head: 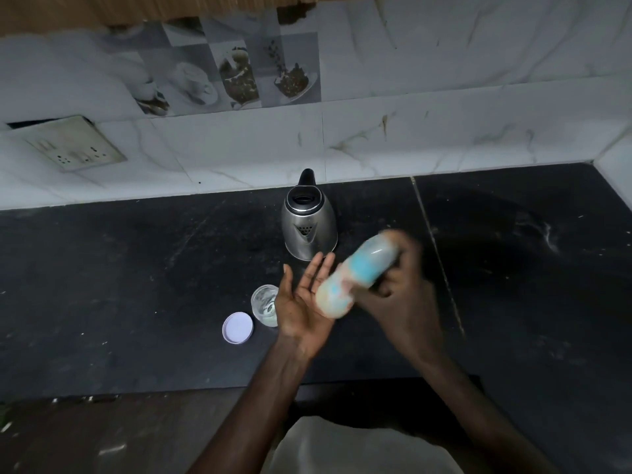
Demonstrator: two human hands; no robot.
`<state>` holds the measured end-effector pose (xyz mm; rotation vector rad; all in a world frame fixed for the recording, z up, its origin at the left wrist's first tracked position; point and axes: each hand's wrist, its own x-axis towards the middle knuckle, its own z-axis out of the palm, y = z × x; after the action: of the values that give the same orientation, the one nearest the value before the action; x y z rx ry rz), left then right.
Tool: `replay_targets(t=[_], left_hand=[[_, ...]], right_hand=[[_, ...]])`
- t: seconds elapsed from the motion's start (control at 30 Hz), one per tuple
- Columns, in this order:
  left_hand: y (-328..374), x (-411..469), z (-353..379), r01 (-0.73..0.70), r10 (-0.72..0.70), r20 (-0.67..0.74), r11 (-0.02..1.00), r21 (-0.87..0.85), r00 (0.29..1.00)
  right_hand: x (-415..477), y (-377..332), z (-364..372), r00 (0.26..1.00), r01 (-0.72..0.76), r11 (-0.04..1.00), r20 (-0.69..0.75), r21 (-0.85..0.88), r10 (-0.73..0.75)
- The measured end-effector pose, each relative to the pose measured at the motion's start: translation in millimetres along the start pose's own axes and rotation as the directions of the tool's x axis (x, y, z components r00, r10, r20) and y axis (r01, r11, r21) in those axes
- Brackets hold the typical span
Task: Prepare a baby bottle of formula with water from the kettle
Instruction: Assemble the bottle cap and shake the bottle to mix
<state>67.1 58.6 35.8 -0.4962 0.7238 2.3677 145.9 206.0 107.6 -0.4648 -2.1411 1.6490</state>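
A baby bottle [355, 275] with a blue band and pale milky contents is tilted and motion-blurred above the counter. My right hand [400, 295] is wrapped around its upper end. My left hand [304, 299] is held open, palm up, with the bottle's lower end against the palm. Behind the hands a steel kettle [308, 230] with a black lid and handle stands upright on the dark counter [136, 268]. A small clear jar [265, 304] stands open just left of my left hand, and its round white lid [238, 327] lies flat beside it.
White marble-look wall tiles run behind the counter, with a switch and socket plate [73, 143] at the left. The counter's front edge is near my body. A seam [437, 258] crosses the counter right of the kettle.
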Motion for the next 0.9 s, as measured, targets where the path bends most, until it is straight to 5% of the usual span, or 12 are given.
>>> replay_targets(t=[0.07, 0.2, 0.47, 0.73, 0.83, 0.9], left_hand=[[3, -2, -1, 0.008, -0.008, -0.019, 1.0, 0.001, 1.0], [20, -9, -9, -0.058, 0.057, -0.124, 0.998, -0.009, 0.991], [53, -8, -42, -0.247, 0.247, -0.304, 0.968, 0.039, 0.92], [74, 1, -93, -0.421, 0.584, -0.534, 0.812, 0.405, 0.611], [74, -1, -122, -0.269, 0.695, -0.552, 0.703, 0.659, 0.461], [69, -2, -137, -0.087, 0.72, -0.49, 0.601, 0.795, 0.492]], right_hand=[[-11, 12, 14, 0.994, 0.003, 0.998, 0.11, -0.069, 0.005], [2, 36, 19, 0.996, -0.075, 0.997, -0.039, 0.011, 0.075], [8, 110, 55, 0.966, -0.166, 0.923, 0.129, -0.347, 0.222], [10, 146, 79, 0.943, -0.156, 0.835, 0.172, -0.527, 0.285], [7, 150, 87, 0.932, -0.138, 0.82, 0.207, -0.556, 0.297], [6, 152, 91, 0.922, -0.127, 0.809, 0.233, -0.574, 0.31]])
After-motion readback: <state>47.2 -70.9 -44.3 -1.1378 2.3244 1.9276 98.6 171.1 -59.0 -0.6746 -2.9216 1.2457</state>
